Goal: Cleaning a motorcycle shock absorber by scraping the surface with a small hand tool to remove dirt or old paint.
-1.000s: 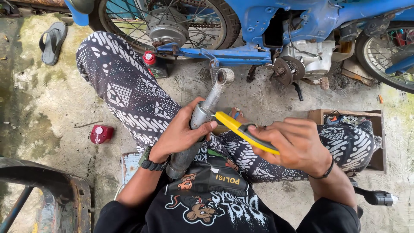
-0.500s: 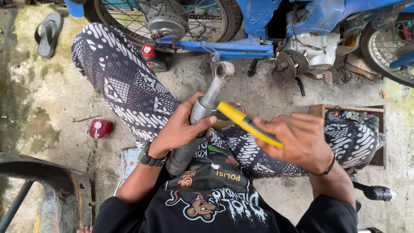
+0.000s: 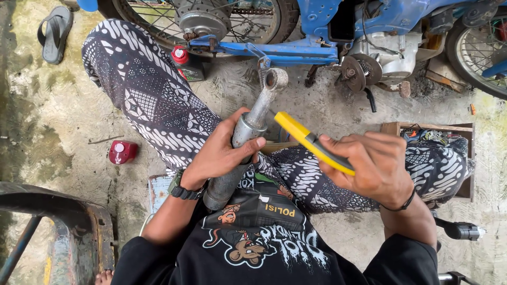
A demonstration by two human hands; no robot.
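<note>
My left hand (image 3: 224, 153) is wrapped around a grey metal shock absorber (image 3: 251, 129), which points up and away from my lap, its eyelet end (image 3: 275, 79) toward the motorbike. My right hand (image 3: 372, 163) grips a yellow-handled tool (image 3: 306, 140) whose tip points toward the upper part of the shock absorber, close beside it. Whether the tip touches the metal is hidden. Both hands are above my patterned trouser legs (image 3: 142, 89). A dark watch is on my left wrist.
A blue motorbike (image 3: 338, 37) with spoked wheels stands ahead on the concrete floor. A red-capped bottle (image 3: 187, 62) sits near its rear wheel, a red cap (image 3: 122, 151) lies left, a sandal (image 3: 55, 34) far left. A wooden box (image 3: 465, 158) is right, a rusty metal frame (image 3: 68, 232) lower left.
The view has shifted closer. My right hand with the yellow tool has stayed beside the shock absorber; my left hand keeps the same grip.
</note>
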